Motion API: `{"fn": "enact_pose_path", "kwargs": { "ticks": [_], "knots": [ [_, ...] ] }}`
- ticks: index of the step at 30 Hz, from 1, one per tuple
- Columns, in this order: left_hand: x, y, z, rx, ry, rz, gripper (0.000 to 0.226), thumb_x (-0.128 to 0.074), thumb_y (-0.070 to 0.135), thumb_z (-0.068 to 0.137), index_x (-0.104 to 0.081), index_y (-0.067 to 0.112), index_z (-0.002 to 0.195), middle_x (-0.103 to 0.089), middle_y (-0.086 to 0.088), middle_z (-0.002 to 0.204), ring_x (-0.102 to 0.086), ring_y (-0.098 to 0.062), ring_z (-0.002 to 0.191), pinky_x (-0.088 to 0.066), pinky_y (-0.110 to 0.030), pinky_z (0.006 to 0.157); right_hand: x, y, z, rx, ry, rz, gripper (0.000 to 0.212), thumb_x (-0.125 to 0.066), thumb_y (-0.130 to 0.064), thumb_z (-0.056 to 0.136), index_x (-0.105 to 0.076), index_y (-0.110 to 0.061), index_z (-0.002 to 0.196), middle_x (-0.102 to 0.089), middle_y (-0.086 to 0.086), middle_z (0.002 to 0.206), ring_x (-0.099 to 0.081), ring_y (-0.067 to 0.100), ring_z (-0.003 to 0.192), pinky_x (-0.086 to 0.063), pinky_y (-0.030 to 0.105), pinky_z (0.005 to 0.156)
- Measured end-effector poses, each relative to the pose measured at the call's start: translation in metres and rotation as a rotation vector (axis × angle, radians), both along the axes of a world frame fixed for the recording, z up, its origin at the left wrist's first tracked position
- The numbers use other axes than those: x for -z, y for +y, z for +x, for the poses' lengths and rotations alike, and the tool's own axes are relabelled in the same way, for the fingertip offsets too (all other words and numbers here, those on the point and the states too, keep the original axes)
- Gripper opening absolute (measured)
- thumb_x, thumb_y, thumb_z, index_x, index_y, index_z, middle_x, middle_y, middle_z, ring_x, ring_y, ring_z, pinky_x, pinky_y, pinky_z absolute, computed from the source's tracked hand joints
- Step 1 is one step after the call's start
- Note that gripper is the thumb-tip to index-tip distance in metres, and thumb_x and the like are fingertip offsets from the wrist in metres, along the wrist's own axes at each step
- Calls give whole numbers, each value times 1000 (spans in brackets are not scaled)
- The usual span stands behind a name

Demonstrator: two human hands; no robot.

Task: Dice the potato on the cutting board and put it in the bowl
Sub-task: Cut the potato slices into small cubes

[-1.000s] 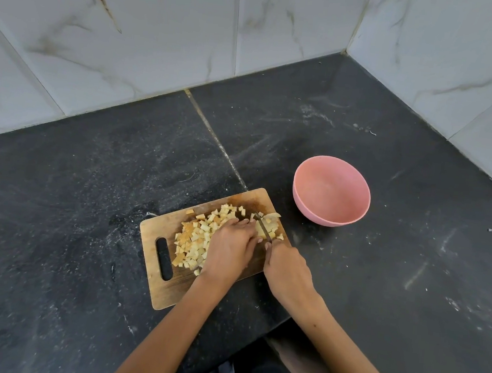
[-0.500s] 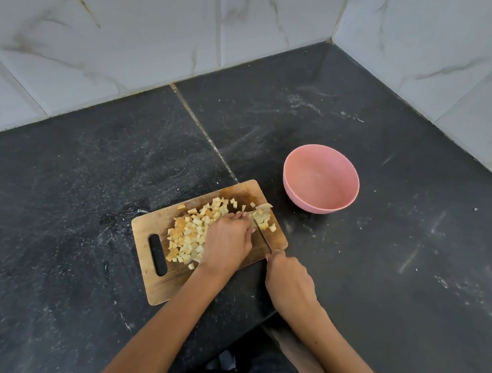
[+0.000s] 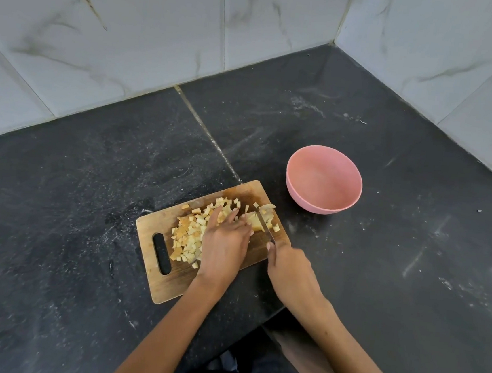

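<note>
My right hand [image 3: 289,267], clamped on the knife [image 3: 266,225], has drawn back through the last potato chunk [image 3: 254,220] steadied under my left hand's [image 3: 223,245] straight fingers; dicing nearly done, bowl [image 3: 323,180] still empty.

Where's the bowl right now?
Head view: the pink bowl sits right of centre on the dark counter, empty, just beyond the cutting board's far right corner.

The knife [image 3: 266,225] handle lies hidden inside the right hand [image 3: 289,267]; the left hand [image 3: 224,244] covers part of the diced potato [image 3: 189,239].
</note>
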State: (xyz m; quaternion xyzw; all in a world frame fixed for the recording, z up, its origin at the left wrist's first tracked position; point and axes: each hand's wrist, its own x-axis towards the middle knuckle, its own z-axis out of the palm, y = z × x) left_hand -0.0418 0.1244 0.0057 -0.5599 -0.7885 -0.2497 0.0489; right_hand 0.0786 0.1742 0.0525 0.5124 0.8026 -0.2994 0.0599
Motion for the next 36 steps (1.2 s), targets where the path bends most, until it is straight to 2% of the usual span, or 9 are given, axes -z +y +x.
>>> {"fn": "enact_pose_path", "kwargs": {
  "ticks": [4,10,13,17,21,26,29,32,36],
  "knots": [
    [-1,1,-1,-29,-55,7,10,-79,4,71,-76,12,76,-75,-2,81,-69,-19,95,-33,-43,108,6,3,-19,-7,-10,-2,36,-29,-33,104,-55,-9,112,-63,9,104,-64,26,95,-53,37,83],
    [-3,3,0,-25,-129,27,13,-79,-1,67,-73,10,65,-74,-5,76,-71,-19,89,-21,-30,111,6,5,-34,-31,-55,27,30,-34,-21,103,-54,-6,119,-59,9,114,-60,24,102,-51,35,83],
    [0,3,-1,-24,-167,33,13,-77,-1,69,-73,11,65,-73,-4,74,-71,-16,84,-22,-27,111,6,3,-31,-60,-71,40,29,-33,-16,103,-50,-4,123,-58,10,115,-61,25,101,-51,33,80],
    [3,5,-2,-17,-176,41,15,-74,-1,74,-73,11,64,-73,-2,70,-71,-14,78,-26,-24,110,7,-3,-17,-80,-110,20,30,-28,-24,105,-47,-7,121,-60,12,110,-63,28,97,-51,35,76],
    [2,6,-2,-5,-157,49,12,-75,2,75,-75,12,69,-73,-1,73,-71,-11,79,-31,-30,109,10,-12,-1,-100,-175,23,31,-29,-27,105,-47,-6,118,-63,13,107,-64,30,96,-46,35,73],
    [1,4,-3,-9,-145,60,12,-74,3,77,-75,12,69,-73,-2,73,-71,-11,79,-28,-34,111,7,-18,22,-96,-189,-3,32,-26,-32,105,-46,-7,110,-65,12,100,-65,29,91,-44,33,65],
    [-1,0,-6,11,-93,53,5,-78,8,75,-76,13,77,-75,-2,86,-70,-16,92,-27,-37,112,1,-13,26,-58,-86,-48,34,-29,-34,104,-50,-8,104,-64,9,92,-64,26,83,-51,37,70],
    [-5,-7,-8,-39,-50,19,16,-82,16,71,-77,14,86,-73,-5,102,-65,-24,107,-27,-47,111,-3,-10,18,-26,24,-26,33,-30,-34,104,-52,-11,98,-62,6,85,-63,22,76,-50,35,67],
    [-8,-11,-8,-117,-51,-18,13,-83,20,69,-77,20,80,-70,-10,110,-59,-30,115,-22,-51,109,2,-6,-3,-27,55,0,32,-30,-35,103,-51,-14,91,-60,3,83,-64,22,77,-53,38,71]
  ]
}}
